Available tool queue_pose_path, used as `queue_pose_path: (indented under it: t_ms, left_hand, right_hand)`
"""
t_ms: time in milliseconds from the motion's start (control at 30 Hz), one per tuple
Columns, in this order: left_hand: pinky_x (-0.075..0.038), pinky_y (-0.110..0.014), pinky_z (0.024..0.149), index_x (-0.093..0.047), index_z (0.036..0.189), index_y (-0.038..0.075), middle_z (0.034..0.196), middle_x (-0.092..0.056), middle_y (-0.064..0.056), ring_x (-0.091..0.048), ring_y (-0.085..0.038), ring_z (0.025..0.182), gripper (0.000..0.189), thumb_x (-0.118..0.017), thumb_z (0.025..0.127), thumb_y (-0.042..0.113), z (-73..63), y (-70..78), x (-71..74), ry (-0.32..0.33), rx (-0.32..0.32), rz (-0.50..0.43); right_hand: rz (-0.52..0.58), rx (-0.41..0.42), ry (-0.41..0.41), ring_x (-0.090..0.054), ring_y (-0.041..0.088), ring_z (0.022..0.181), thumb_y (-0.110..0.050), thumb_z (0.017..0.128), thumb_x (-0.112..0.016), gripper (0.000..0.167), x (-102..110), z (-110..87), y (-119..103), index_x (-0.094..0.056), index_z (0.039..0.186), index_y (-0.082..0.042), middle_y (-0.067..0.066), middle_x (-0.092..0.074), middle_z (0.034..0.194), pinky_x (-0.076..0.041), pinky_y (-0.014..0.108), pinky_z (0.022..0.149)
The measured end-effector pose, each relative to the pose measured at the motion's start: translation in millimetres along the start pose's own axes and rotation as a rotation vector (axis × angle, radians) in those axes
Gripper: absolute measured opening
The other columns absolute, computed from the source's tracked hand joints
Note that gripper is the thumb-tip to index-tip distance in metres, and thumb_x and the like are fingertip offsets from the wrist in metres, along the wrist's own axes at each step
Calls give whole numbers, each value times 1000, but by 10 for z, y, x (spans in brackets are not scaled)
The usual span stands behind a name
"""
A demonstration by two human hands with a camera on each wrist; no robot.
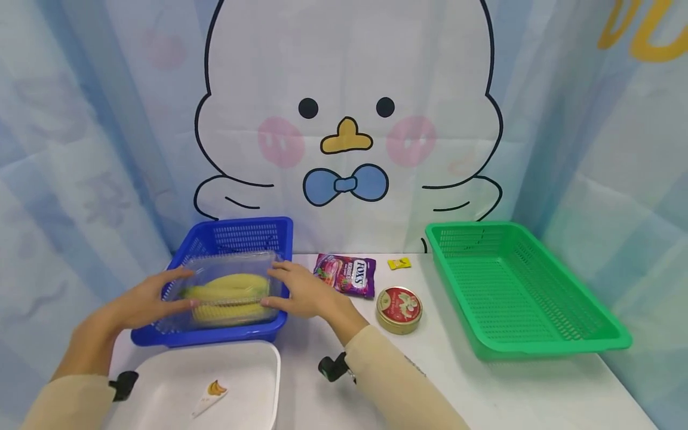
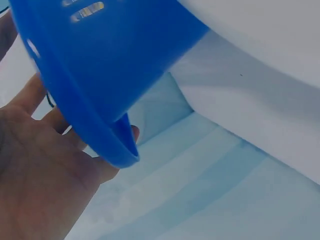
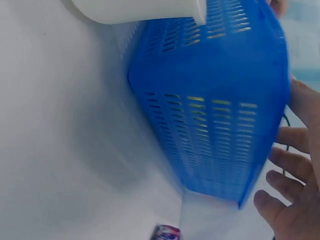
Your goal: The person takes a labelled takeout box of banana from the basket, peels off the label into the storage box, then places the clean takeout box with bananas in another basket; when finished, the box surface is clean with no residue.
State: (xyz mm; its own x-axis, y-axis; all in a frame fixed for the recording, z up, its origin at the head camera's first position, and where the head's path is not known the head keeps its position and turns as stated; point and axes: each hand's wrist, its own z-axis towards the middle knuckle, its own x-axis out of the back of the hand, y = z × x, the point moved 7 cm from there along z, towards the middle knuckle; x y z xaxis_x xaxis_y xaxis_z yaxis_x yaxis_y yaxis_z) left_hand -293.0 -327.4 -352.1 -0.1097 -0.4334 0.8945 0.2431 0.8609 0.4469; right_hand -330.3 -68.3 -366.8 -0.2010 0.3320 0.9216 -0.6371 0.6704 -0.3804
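A clear plastic box (image 1: 228, 266) with yellow bananas (image 1: 236, 286) inside lies in the blue basket (image 1: 209, 341). My left hand (image 1: 147, 298) grips the left end of the box, thumb on the near side and fingers on the far side. At the other end, my right hand (image 1: 306, 289) holds it the same way. In the left wrist view, the left hand (image 2: 50, 165) shows behind the basket's rim (image 2: 95, 135). The right wrist view has the right hand (image 3: 300, 170) beside the basket wall (image 3: 200, 130), which hides the box except for yellow glimpses through the slots.
A white tray (image 1: 252, 382) holding a small banana-printed tag (image 1: 211, 397) stands before the basket. To the right lie a purple Fox's candy bag (image 1: 346, 275), a yellow wrapped sweet (image 1: 399, 263) and a round red-and-gold tin (image 1: 399, 309). A green basket (image 1: 516, 292) stands far right.
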Motion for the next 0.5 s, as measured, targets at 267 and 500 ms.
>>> queue_pose_path:
  t_ms: [267, 500]
  left_hand:
    - [-24, -84, 102, -41, 151, -4, 157, -29, -40, -23, -65, 141, 75, -70, 97, 39, 32, 167, 81, 32, -33, -36]
    - [-23, -86, 101, -39, 155, 3, 161, -22, -37, -21, -65, 143, 78, -69, 97, 45, 48, 334, 92, 31, -38, -41]
  right_hand:
    - [28, 58, 37, -27, 22, 155, -56, 102, -55, 69, 248, -325, 13, -41, 159, -19, 0, -29, 169, -30, 45, 123]
    - [43, 124, 57, -25, 20, 156, -51, 102, -58, 69, 391, -539, 12, -40, 159, -18, 1, -29, 168, -27, 44, 125]
